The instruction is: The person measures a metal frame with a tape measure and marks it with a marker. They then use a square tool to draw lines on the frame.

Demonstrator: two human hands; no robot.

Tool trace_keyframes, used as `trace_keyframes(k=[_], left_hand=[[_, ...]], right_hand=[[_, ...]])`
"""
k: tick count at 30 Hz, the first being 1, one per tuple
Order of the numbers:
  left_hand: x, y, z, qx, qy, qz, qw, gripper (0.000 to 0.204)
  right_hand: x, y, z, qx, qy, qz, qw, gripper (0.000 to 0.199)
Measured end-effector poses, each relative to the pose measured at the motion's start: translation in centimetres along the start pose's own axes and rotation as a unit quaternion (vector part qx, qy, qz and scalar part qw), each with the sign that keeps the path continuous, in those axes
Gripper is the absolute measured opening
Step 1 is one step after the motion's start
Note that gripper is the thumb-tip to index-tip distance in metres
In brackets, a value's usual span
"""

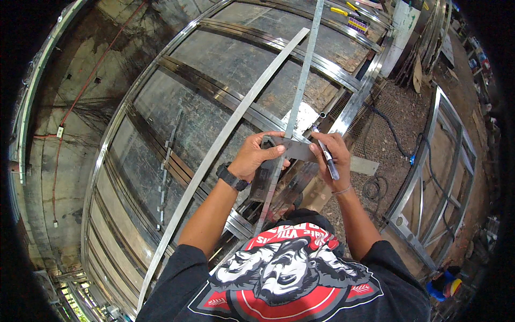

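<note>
In the middle of the view, my left hand [258, 155] grips a flat grey metal plate [296, 148], with its thumb on top. The plate lies across a long, narrow metal bar [303, 80] that runs from the far edge toward my body. My left fingers also wrap against this bar; their tips are partly hidden. In my right hand [335, 153] a white and dark marker pen [327, 155] is held between thumb and fingers, its lower end pointing back toward me. The right thumb is close to the plate's right end, and I cannot tell whether it touches.
A large metal frame bench [214, 80] with dark panels spreads left and ahead, a long pale metal strip [230, 129] lying over it. Yellow-handled tools [340, 11] rest at its far end. On the gravelly floor at right lie a dark cable [394, 126] and a rectangular metal frame [410, 196].
</note>
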State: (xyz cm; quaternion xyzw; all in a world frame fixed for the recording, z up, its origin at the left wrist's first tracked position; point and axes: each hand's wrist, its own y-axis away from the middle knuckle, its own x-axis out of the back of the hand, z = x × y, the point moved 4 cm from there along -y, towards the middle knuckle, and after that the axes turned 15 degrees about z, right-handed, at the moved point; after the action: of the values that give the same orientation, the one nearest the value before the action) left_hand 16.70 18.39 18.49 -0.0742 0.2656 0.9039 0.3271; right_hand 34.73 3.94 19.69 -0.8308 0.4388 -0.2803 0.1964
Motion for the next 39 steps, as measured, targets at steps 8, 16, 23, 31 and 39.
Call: trace_keyframes(k=[8,16,23,31,39], left_hand=[[0.1,-0.5,1.1,0.016,0.004,-0.021,1.0,0.037],[-0.1,-0.8,1.2,-0.028,0.004,-0.002,1.0,0.029],[-0.2,-0.8,1.4,-0.034,-0.008,0.009,0.999,0.029],[-0.2,-0.5,2.0,-0.019,0.004,0.009,1.0,0.027],[-0.2,-0.5,2.1,-0.023,0.002,0.005,1.0,0.023]], right_hand=[[-0.2,-0.6,0.0,-0.045,-0.049,0.029,0.997,0.024],[-0.2,-1.5,-0.3,-0.043,-0.033,0.041,0.998,0.023],[0.0,-1.8,-0.5,-0.047,-0.032,0.038,0.998,0.021],[0.0,-2.1,-1.0,-0.053,-0.032,0.033,0.998,0.021],[0.1,-2.2,-1.3,-0.034,-0.022,0.039,0.998,0.022]])
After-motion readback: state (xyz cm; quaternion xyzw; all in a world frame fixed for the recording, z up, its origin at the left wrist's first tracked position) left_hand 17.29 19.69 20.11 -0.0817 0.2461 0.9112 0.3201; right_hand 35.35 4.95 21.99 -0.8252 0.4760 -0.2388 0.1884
